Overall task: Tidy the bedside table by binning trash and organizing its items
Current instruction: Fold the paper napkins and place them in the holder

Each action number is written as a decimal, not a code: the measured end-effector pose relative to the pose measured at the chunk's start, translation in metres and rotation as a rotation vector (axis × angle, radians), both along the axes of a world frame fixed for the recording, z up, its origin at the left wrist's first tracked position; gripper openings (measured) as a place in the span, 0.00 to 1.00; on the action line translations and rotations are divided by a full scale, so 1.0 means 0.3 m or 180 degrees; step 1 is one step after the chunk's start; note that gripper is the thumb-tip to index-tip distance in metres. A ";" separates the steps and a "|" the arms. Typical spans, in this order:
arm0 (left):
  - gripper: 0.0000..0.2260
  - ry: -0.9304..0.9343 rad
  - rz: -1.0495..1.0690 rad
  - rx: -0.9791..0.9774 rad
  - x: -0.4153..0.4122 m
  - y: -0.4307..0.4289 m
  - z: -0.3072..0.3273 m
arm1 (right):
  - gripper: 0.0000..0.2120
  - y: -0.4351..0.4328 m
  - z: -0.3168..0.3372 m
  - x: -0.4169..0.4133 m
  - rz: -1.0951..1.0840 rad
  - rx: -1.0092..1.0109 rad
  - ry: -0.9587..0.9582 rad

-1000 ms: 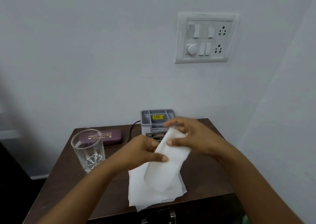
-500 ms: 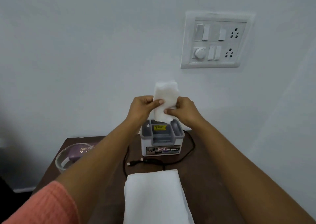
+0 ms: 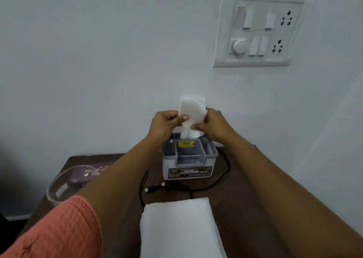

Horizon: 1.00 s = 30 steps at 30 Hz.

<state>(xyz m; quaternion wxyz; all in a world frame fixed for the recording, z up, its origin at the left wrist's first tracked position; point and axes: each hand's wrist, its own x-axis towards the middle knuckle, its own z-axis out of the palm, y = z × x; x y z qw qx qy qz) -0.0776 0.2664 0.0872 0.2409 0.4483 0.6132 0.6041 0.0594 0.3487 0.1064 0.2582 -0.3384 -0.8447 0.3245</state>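
both hands clamped on the folded tissue [image 3: 192, 110]: left hand [image 3: 167, 124] pinches its left edge, thumb on the front, and right hand [image 3: 212, 127] pinches the lower right. the tissue is upright, its lower end at the far slot of the grey-white organizer box [image 3: 188, 160]; can't tell how deep. the box sits at the far edge of the brown bedside table [image 3: 225, 196], by the wall. a black cable [image 3: 224, 181] loops round the box's right side, plugs just near of it. a flat tissue stack [image 3: 180, 228] lies near-centre. a clear glass [image 3: 64, 183] is at left, with a purple spectacle case [image 3: 92, 174] just beyond it.
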 end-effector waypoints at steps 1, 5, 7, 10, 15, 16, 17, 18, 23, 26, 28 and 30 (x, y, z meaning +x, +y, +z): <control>0.05 -0.0003 -0.0005 0.0012 -0.001 -0.001 -0.003 | 0.20 0.002 0.004 -0.001 0.0008 0.0129 -0.0117; 0.04 0.0001 0.0091 -0.0042 -0.011 -0.010 -0.022 | 0.21 -0.022 0.003 -0.027 0.0173 0.0501 -0.0605; 0.04 0.0070 0.0188 -0.0087 -0.017 -0.016 -0.030 | 0.23 -0.037 -0.016 -0.040 0.0223 0.0493 -0.0663; 0.07 0.0238 0.0241 -0.0123 -0.013 -0.030 -0.021 | 0.26 -0.039 -0.040 -0.034 0.0243 0.0408 -0.0566; 0.07 0.0401 0.0142 -0.0353 -0.005 -0.024 -0.004 | 0.24 0.000 -0.036 0.006 -0.0082 0.0306 -0.0198; 0.07 0.0467 0.0125 -0.0470 -0.005 -0.021 -0.009 | 0.22 0.000 -0.039 0.006 -0.0079 0.0318 -0.0222; 0.08 0.0538 0.0127 -0.0572 -0.006 -0.020 -0.017 | 0.21 -0.004 -0.046 0.005 -0.0054 0.0341 -0.0258; 0.09 0.0601 0.0135 -0.0631 -0.009 -0.020 -0.025 | 0.21 -0.008 -0.054 0.002 -0.0027 0.0367 -0.0285; 0.16 0.0730 0.0282 -0.0599 -0.045 -0.039 -0.030 | 0.24 -0.011 -0.056 -0.008 -0.0125 0.0078 0.0082; 0.15 0.1007 0.0326 -0.0830 -0.046 -0.024 -0.029 | 0.20 -0.005 -0.070 -0.011 -0.0138 0.0132 0.0018; 0.11 0.1231 0.0362 -0.1059 -0.037 -0.009 -0.035 | 0.19 -0.009 -0.087 -0.011 -0.0102 0.0232 -0.0134; 0.09 0.1284 0.0375 -0.1120 -0.030 -0.001 -0.042 | 0.21 -0.008 -0.099 -0.008 -0.0111 0.0182 -0.0091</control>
